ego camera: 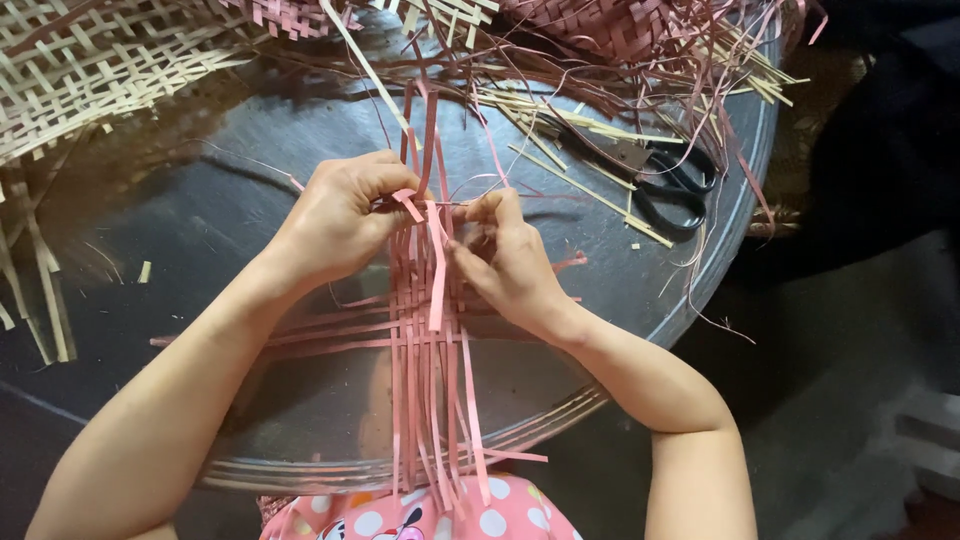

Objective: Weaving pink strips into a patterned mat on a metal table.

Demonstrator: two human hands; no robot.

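Note:
A partly woven mat of flat pink strips [420, 335] lies on a round metal tray [300, 420]. My left hand [340, 220] pinches the upper ends of the pink strips at the top of the weave. Close beside it, my right hand [505, 260] presses on the weave's right side, its fingertips holding a thin strip near the left thumb. Long pink strip ends hang toward me over the tray's near rim.
Black scissors [665, 185] lie on the tray at the right among loose pale and pink strips [560, 130]. A pale woven mat [90, 70] covers the upper left. A pink woven piece [620, 25] sits at the top. Pink spotted clothing [420, 515] shows at the bottom.

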